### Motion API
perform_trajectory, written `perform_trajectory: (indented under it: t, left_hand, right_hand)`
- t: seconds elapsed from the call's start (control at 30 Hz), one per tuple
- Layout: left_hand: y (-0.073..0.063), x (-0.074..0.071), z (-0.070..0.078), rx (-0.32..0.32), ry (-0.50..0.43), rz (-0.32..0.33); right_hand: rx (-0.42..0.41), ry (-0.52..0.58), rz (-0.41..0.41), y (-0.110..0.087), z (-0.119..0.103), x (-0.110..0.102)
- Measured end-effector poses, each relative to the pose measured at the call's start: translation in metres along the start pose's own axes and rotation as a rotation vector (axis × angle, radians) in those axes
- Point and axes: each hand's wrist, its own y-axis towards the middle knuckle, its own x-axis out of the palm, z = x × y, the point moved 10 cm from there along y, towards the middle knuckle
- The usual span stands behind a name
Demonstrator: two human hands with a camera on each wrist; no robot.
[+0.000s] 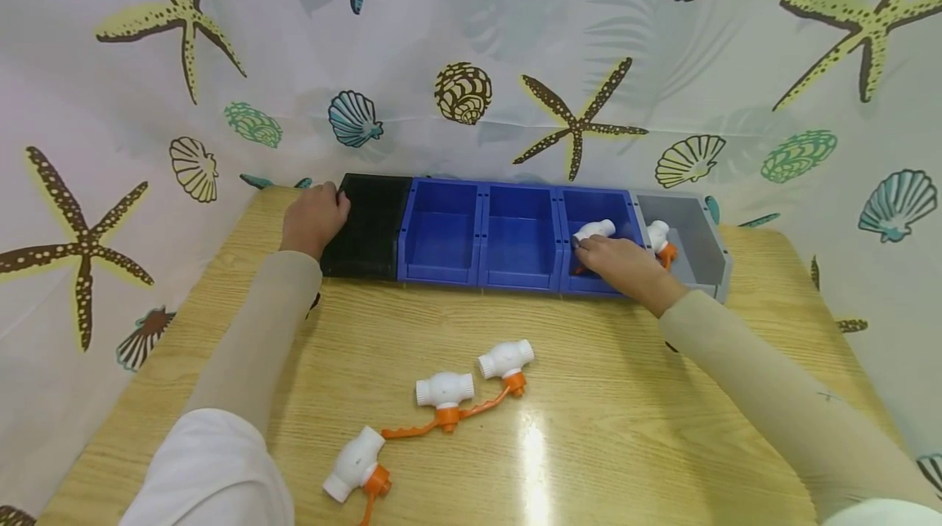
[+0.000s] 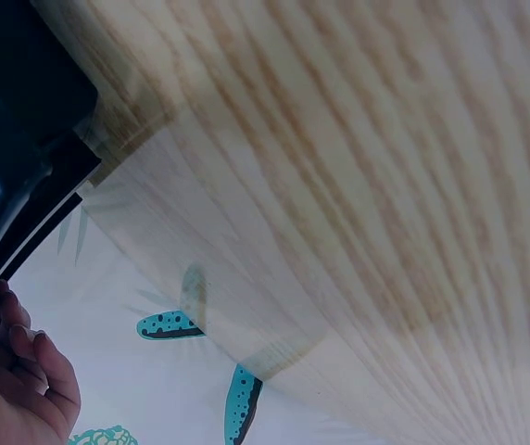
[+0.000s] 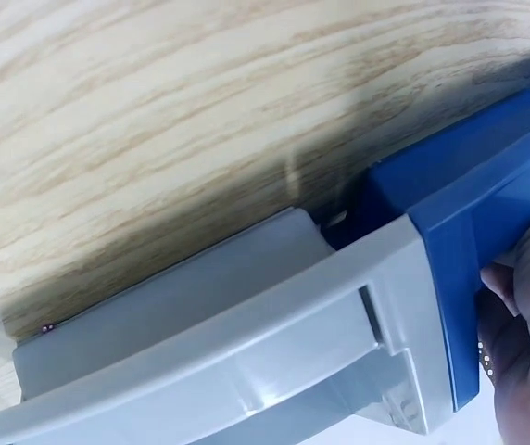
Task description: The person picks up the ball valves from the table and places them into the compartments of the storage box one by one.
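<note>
My monitor showed the right hand [image 1: 624, 263] gripping a white valve [image 1: 596, 229] centre-right, the left hand [image 1: 315, 219] (centre-left) a black bin [image 1: 371, 223].

Free passage between bin row [image 1: 441, 274] and 3 white valves [image 1: 445, 388]; bin walls [image 1: 482, 236] obstruct sideways.

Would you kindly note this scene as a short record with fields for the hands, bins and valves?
Left hand: at the outer rim of the black bin
Right hand: over a white valve in the rightmost blue bin, grip partly hidden
Bin order, left to right: black, three blue, gray
Gray bin: another white valve
Table: three white valves with orange handles
</note>
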Motion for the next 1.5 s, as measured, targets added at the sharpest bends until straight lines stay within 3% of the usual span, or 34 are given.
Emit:
perform_trajectory:
  t: [0.77, 1.03, 1.23, 1.33, 1.5]
  left_hand:
    - [-0.001, 0.001, 0.000, 0.011, -0.010, 0.015]
    - [0.002, 0.001, -0.001, 0.004, -0.006, 0.012]
    - [0.001, 0.000, 0.000, 0.009, -0.017, 0.009]
    - [0.000, 0.000, -0.001, 0.005, -0.019, 0.006]
    - [0.000, 0.002, -0.002, -0.002, -0.020, -0.015]
  right_hand:
    - [0.170, 0.219, -0.097, -0.005, 0.015, 0.006]
    - [0.221, 0.269, 0.028, -0.016, 0.013, -0.019]
    - [0.341, 0.356, 0.106, -0.033, 0.011, -0.038]
    - [0.415, 0.428, 0.117, -0.043, 0.005, -0.043]
    - [0.459, 0.565, 0.110, -0.055, -0.017, -0.045]
